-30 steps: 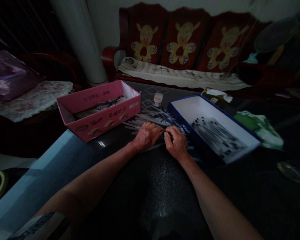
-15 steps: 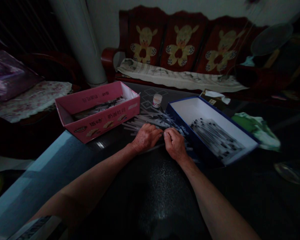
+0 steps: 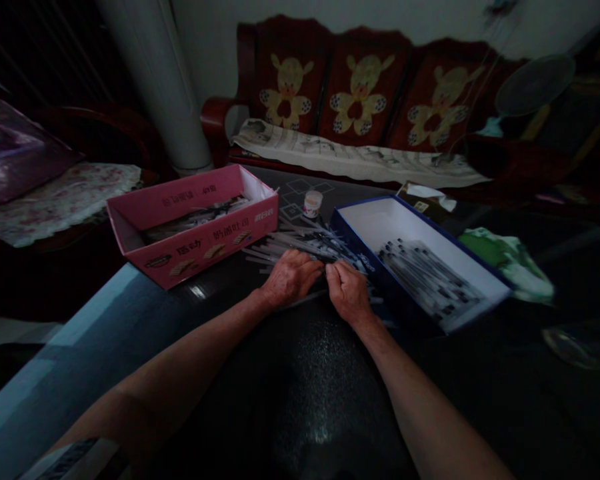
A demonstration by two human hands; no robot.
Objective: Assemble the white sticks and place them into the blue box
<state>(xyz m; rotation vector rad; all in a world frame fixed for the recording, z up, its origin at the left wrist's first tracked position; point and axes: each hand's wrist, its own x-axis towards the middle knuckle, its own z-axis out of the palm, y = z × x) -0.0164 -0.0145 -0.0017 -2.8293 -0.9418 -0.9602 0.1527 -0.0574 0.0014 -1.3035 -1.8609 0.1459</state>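
Note:
My left hand (image 3: 291,277) and my right hand (image 3: 347,288) meet over the dark table, fingertips almost touching. Both are closed in a pinch around something small and dark that the fingers mostly hide. Just beyond them lies a loose heap of thin, clear and black sticks (image 3: 307,240), which look like pen parts. To the right, a blue box with a white inside (image 3: 365,217) holds many similar sticks with black ends (image 3: 430,277), laid side by side. On the left, a pink box (image 3: 200,250) contains more thin pieces (image 3: 215,212).
A small white tub (image 3: 313,203) stands behind the heap. Right of the blue box lies a green and white plastic bag (image 3: 510,263), with a tissue box (image 3: 425,200) behind. A wooden sofa (image 3: 225,117) backs the table. A purple bag (image 3: 20,153) sits far left.
The view has shifted slightly. Both hands stay pinched together in the same place over the table, with only slight finger movement; the boxes and heap look unchanged.

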